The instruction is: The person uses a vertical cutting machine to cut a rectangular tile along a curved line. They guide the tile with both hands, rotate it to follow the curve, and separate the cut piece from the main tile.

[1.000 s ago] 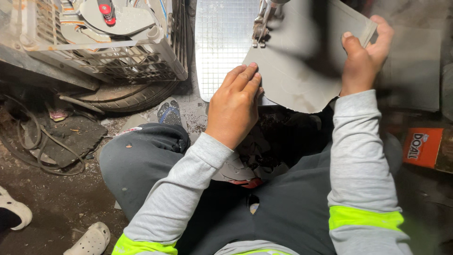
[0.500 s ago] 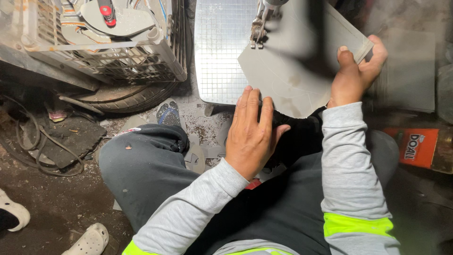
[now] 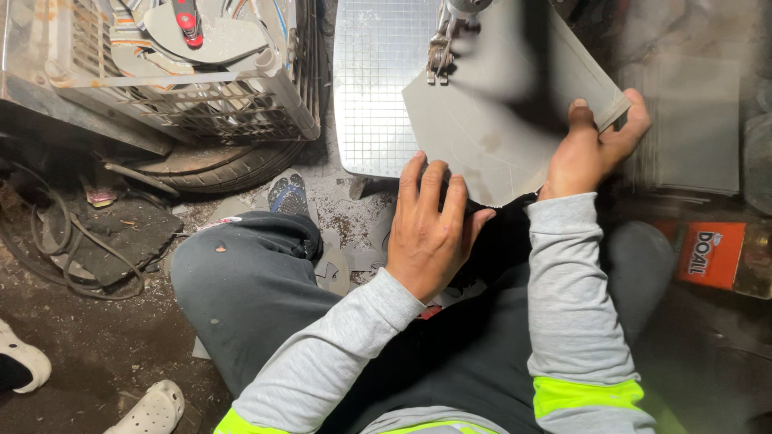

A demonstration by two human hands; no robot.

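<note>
grey sheet: a thin grey panel [image 3: 498, 137] with a curved near edge, lying partly on the gridded metal plate [image 3: 378, 88] of a saw-type machine, its right part sticking out past the plate's right edge

left hand: left hand [image 3: 430, 233] flat, fingers spread, pressing on the sheet's near curved edge, not wrapped around anything

right hand: right hand [image 3: 595, 149] pinched on the sheet's right corner, thumb on top, fingers underneath

blade area: the guide and foot [image 3: 442, 48] sit on the sheet's far-left corner, near the plate's far edge; that bit is blurry so I can't tell if it's running

risk 1: imo the left fingers point right at the cut line, so if the sheet jumps forward they follow it

risk 2: only part of the sheet is supported, so the overhang could flex, bind or chatter

risk 3: bare hands, and that edge looks sharp

around: white crate [image 3: 185, 80] left of the plate, tyre [image 3: 225, 165] under it, offcuts on the floor [image 3: 80, 354], orange box [image 3: 712, 253] at right
</note>
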